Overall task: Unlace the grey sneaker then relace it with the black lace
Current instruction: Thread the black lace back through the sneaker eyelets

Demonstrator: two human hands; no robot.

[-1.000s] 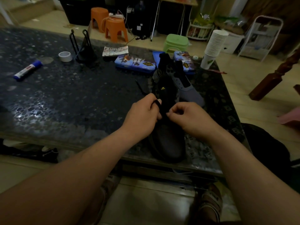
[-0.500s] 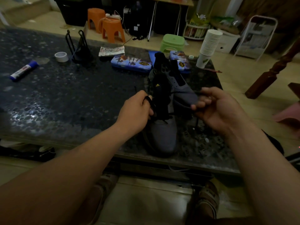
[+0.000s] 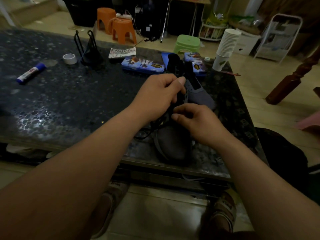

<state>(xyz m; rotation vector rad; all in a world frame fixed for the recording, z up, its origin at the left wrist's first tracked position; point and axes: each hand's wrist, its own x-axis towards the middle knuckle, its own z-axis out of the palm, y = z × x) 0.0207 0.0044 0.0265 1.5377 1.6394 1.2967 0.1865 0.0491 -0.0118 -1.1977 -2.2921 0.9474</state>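
A grey sneaker (image 3: 173,144) lies on the dark speckled table (image 3: 60,104), its toe toward me at the near edge. A second grey shoe (image 3: 199,94) lies just behind it. My left hand (image 3: 159,96) grips the sneaker's upper side at the eyelets and tongue. My right hand (image 3: 197,120) is over the middle of the sneaker, fingers pinched on the black lace (image 3: 152,125). Loose loops of that lace hang to the left of the sneaker. The eyelets themselves are mostly hidden by my hands.
At the far side lie blue pencil tins (image 3: 142,64), a leaflet (image 3: 122,52), a tape roll (image 3: 69,58), a black wire stand (image 3: 88,49) and a glue stick (image 3: 31,72). A stack of paper cups (image 3: 225,47) stands at the right corner. Stools and a rack stand on the floor beyond.
My right hand swung out to the right pulling the lace, then came back to the middle of the sneaker. My left hand rose from the lace crossing to the shoe's upper side.
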